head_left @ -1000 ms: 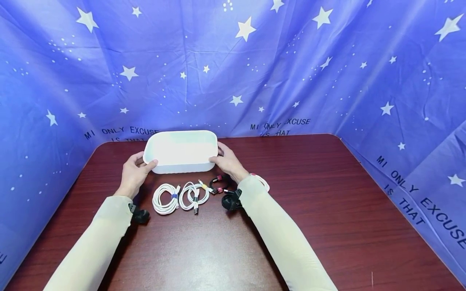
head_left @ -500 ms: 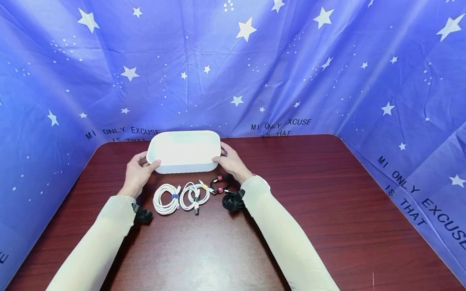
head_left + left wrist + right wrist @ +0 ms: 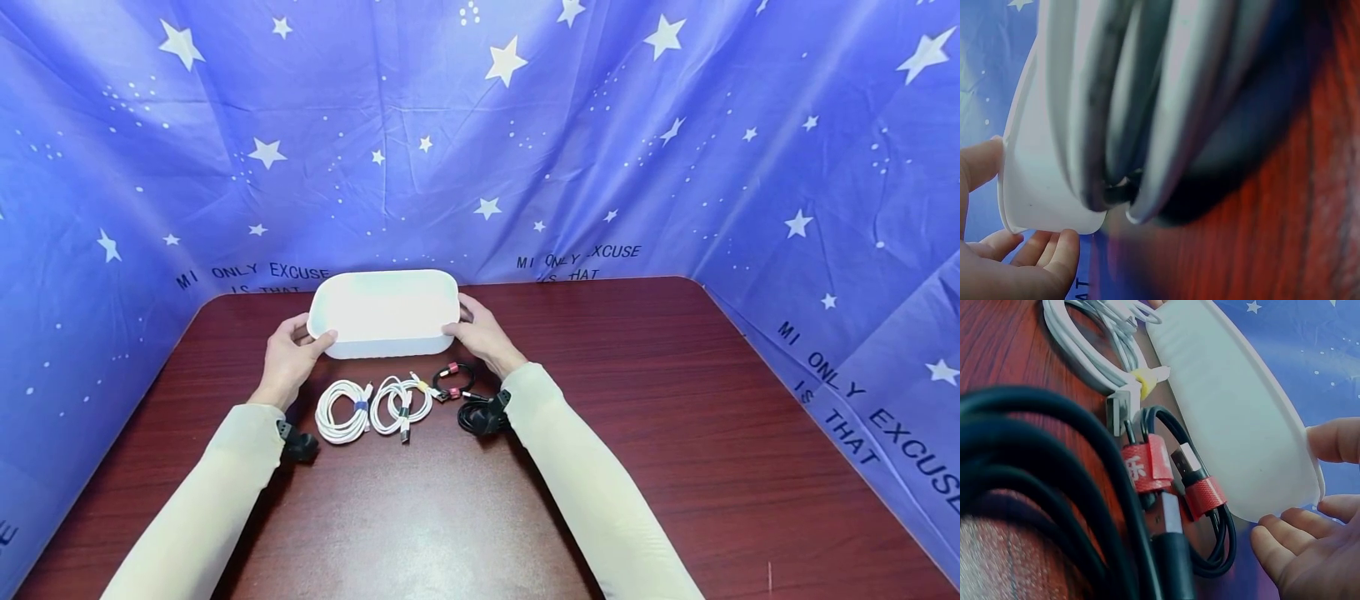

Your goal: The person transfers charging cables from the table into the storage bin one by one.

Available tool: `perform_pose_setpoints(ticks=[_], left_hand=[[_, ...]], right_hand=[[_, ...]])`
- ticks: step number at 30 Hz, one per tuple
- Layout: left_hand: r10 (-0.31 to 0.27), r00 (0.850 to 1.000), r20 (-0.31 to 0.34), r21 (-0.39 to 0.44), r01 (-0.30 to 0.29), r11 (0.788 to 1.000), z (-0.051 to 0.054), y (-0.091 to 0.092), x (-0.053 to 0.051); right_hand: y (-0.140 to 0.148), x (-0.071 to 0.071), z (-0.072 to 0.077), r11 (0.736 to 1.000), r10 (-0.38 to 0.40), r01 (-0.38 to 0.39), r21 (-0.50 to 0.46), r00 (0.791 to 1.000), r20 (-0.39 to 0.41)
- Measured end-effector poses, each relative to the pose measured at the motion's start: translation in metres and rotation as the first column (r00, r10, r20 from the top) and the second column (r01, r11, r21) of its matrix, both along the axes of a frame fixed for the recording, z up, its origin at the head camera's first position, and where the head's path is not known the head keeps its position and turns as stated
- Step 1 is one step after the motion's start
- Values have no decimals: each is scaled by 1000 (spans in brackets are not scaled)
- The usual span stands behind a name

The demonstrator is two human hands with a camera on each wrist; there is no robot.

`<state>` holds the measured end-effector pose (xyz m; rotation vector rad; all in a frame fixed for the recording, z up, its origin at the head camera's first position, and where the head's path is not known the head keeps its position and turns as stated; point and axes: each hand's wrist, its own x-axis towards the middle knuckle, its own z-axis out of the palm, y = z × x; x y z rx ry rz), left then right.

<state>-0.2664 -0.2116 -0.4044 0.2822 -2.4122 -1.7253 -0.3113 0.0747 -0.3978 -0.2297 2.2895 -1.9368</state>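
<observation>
Both hands grasp the white box (image 3: pixel 390 347), 1 at each end. The box sits at the far side of the table (image 3: pixel 637 375), left of the middle, with its long side running left to right and its inside facing up; I cannot tell whether its base touches the table. The left hand (image 3: pixel 288 360) grips the left end: its thumb presses the rim at the near left corner, and its fingers bend around the outside of that end. The right hand (image 3: pixel 487 337) grips the right end in the same way, thumb at the near right corner, fingers bent around the outer wall.

Just on the near side of the box, cables lie in a row. At the left is a white coil (image 3: pixel 332 414) with a blue tie (image 3: pixel 361 406). Right of it lie white loops (image 3: pixel 381 414) with a dark tie (image 3: pixel 404 411) and a yellow tie (image 3: pixel 1145 382); I cannot tell if they are 1 cable or 2. Next comes a small black cable (image 3: pixel 472 379) with 2 red straps (image 3: pixel 1205 495); a metal plug (image 3: pixel 1120 412) from the white loops lies just beside it. Farthest right and nearer is a black coil (image 3: pixel 474 417), close to the right cuff (image 3: pixel 528 387).

The forearms wear pale sleeves (image 3: pixel 187 508). A blue curtain (image 3: pixel 450 192) with white stars stands behind the table.
</observation>
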Motion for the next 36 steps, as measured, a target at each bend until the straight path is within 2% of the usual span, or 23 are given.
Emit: perform_pose_setpoints(ticks=[8,16,24,36], left_hand=[[2,1000,1,16,-2,1000,3,4,2],[-7,1000,-8,29,7,1000,2,7,1],[-15,1000,-9,31,16,999,2,10,2],[-29,999,-17,37,30,999,0,15,-1]], right_hand=[[5,0,0,1000,-2,2,8,1000,4],[7,0,0,1000,1,-1,-23,1000,1],[12,-2,-3,1000,4,-4,12,1000,-19],[17,-3,-1,1000,-18,18,-4,1000,14]])
